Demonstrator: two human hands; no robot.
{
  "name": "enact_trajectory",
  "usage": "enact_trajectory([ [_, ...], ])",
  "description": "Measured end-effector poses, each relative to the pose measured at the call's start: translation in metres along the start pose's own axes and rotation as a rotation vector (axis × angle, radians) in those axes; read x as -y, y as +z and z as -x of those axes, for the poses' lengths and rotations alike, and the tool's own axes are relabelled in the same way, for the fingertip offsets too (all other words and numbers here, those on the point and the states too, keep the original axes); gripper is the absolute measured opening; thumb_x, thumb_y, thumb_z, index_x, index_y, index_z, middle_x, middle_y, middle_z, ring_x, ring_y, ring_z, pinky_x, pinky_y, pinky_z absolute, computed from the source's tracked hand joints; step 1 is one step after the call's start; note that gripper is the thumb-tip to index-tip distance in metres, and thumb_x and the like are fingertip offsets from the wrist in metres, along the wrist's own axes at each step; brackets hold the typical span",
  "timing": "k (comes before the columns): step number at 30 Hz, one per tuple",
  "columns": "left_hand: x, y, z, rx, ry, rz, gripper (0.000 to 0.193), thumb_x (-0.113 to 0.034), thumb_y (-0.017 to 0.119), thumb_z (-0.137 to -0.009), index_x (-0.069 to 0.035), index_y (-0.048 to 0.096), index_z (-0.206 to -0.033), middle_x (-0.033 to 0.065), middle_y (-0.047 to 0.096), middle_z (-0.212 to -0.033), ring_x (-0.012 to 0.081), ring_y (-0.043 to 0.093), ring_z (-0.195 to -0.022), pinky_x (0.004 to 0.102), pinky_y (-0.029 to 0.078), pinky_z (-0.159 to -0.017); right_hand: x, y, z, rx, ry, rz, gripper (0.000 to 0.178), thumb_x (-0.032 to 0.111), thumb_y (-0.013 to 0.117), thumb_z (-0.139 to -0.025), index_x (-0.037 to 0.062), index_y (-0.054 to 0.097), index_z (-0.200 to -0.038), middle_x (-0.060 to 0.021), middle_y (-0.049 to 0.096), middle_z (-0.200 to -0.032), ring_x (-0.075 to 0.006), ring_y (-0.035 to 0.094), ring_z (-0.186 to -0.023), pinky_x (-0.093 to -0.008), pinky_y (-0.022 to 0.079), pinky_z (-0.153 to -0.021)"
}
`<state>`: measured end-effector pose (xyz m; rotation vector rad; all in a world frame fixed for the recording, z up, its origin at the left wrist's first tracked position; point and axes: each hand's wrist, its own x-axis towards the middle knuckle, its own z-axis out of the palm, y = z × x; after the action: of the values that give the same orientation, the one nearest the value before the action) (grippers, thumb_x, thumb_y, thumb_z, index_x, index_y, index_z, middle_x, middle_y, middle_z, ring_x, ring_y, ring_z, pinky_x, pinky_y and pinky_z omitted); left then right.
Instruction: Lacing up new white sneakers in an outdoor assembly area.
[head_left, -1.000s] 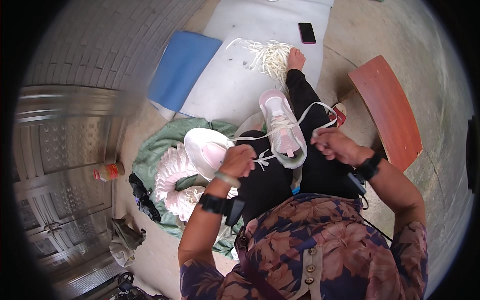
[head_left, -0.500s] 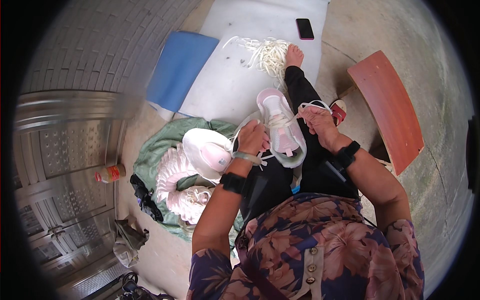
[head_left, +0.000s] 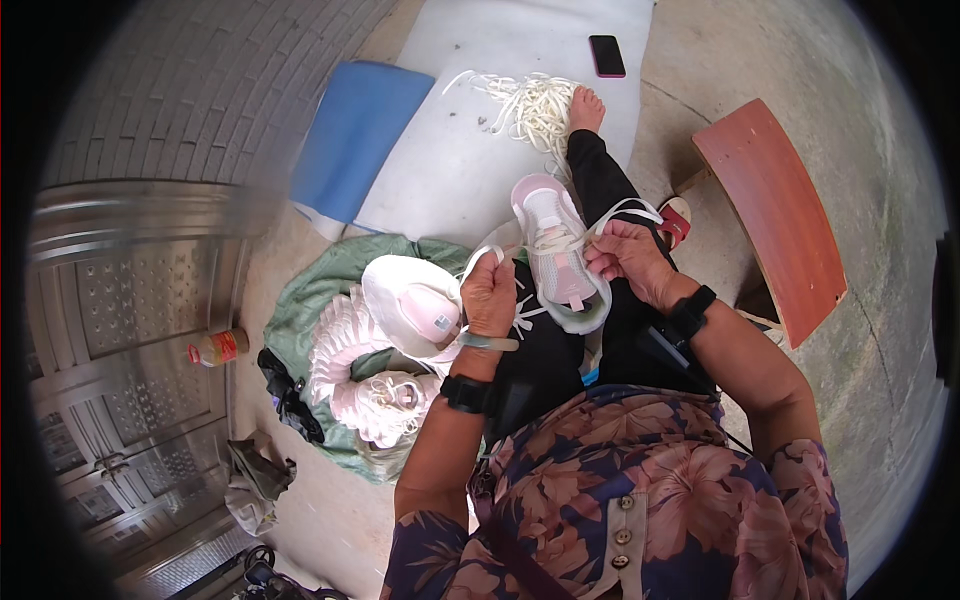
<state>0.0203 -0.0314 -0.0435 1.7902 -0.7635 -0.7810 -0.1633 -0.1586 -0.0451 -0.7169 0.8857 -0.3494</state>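
Compared with a second ago, in the head view, the right hand (head_left: 632, 262) has come in close to the pink-and-white shoe (head_left: 562, 245), and the left hand (head_left: 489, 295) has moved forward along the shoe's left side. Each hand's thumb and fingers are clamped on white lace (head_left: 640, 212). The shoe lies over the black trousers (head_left: 545, 355), toe away from the person. Beyond its toe sits a heap of laces (head_left: 540, 112); to its left, green cloth (head_left: 290, 310); to its right, a reddish-brown board (head_left: 780, 220).
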Motion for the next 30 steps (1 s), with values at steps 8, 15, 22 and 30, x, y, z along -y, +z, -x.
enact_trajectory([
  [8,-0.015,0.007,0.004,0.055,-0.141,0.058,0.004,-0.005,0.053,-0.080,-0.004,0.053,-0.076,0.0013,0.050,-0.058,0.0051,0.044,-0.044,0.0204,0.038,-0.038,-0.004,0.000,-0.005,0.001,-0.013,0.030,0.009,0.010,0.052,-0.086,0.0069,0.057,-0.079,-0.0025,0.061,-0.070,-0.0065,0.055,-0.053,-0.0175,0.041,-0.046],
  [15,-0.023,0.003,0.003,0.132,-0.325,0.031,0.013,-0.011,0.055,-0.083,-0.003,0.057,-0.093,0.0057,0.059,-0.069,0.0100,0.056,-0.050,0.0190,0.042,-0.039,-0.007,0.001,-0.006,-0.006,-0.031,0.059,0.011,0.015,0.054,-0.086,0.0081,0.058,-0.078,-0.0005,0.061,-0.070,-0.0057,0.054,-0.055,-0.0177,0.040,-0.048],
  [22,-0.020,0.005,0.002,0.134,-0.364,0.077,0.012,-0.011,0.055,-0.083,-0.001,0.057,-0.090,0.0071,0.058,-0.070,0.0122,0.057,-0.049,0.0205,0.044,-0.039,-0.006,0.000,-0.005,0.005,-0.037,0.047,0.010,0.015,0.055,-0.085,0.0085,0.058,-0.078,-0.0001,0.060,-0.070,-0.0057,0.054,-0.055,-0.0171,0.040,-0.048],
  [30,-0.014,0.015,-0.002,0.052,-0.334,0.016,0.011,-0.011,0.053,-0.083,-0.001,0.054,-0.081,0.0062,0.055,-0.063,0.0115,0.055,-0.043,0.0208,0.042,-0.034,-0.028,0.006,-0.023,-0.088,-0.602,0.723,0.012,0.008,0.058,-0.081,0.0036,0.055,-0.070,-0.0004,0.056,-0.063,-0.0075,0.051,-0.054,-0.0223,0.039,-0.047],
])
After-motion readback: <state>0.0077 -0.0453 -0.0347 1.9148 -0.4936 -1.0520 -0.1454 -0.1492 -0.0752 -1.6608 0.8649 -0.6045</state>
